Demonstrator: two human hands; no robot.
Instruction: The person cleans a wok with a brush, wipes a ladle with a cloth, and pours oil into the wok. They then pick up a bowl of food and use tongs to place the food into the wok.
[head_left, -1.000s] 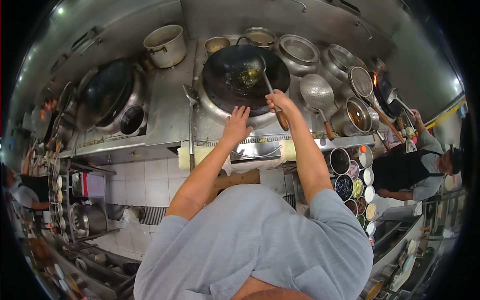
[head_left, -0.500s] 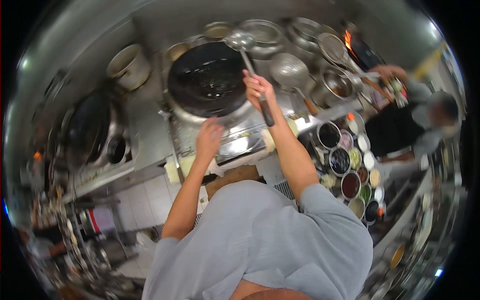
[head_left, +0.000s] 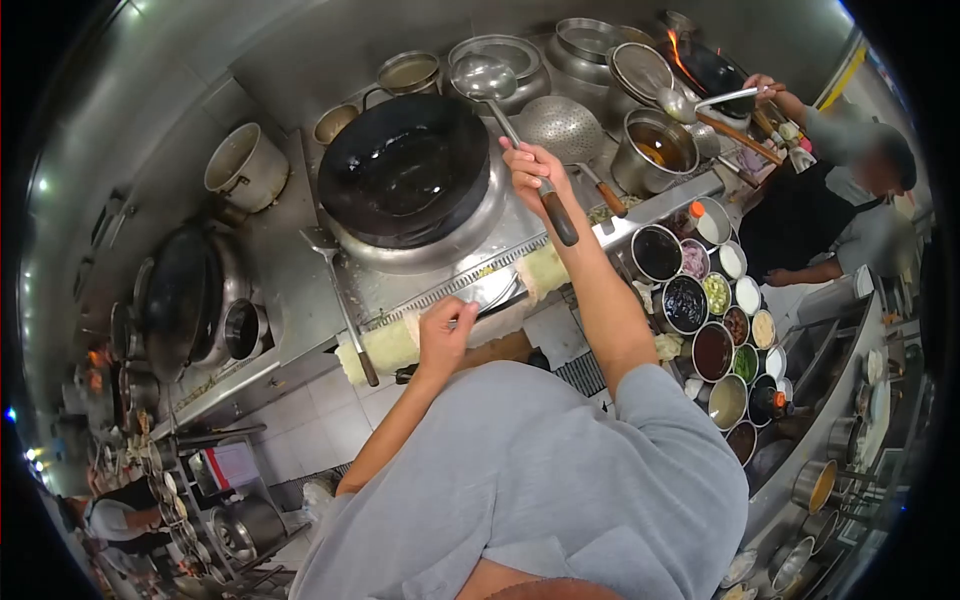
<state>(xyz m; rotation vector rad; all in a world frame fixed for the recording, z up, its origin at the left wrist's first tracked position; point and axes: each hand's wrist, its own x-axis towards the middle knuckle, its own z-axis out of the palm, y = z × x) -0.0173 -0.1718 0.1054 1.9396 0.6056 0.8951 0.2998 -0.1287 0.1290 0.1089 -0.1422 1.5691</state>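
Observation:
My right hand (head_left: 535, 178) is wrapped round the handle of a ladle (head_left: 527, 140), whose metal bowl is up and away from me, beside the wok's right rim. A large black wok (head_left: 400, 165) sits on the burner ring, its inside shiny and wet. My left hand (head_left: 445, 335) is closed in a fist over the padded front edge of the stove, close to a bright metal piece; I cannot tell what its fingers hold. A metal turner (head_left: 342, 300) lies left of the wok. On the right rests a perforated strainer (head_left: 560, 130) with a wooden handle.
A dented pot (head_left: 247, 167) stands at the back left. A pot of brown liquid (head_left: 653, 150) is right of the strainer. Several seasoning tubs (head_left: 713, 352) crowd the right side. A co-worker (head_left: 815, 210) holds a ladle by a flaming wok. Another wok (head_left: 178, 300) sits left.
My left hand has come back from the wok's near rim to the stove's front edge and closed. My right hand still holds the ladle. The co-worker's ladle has shifted.

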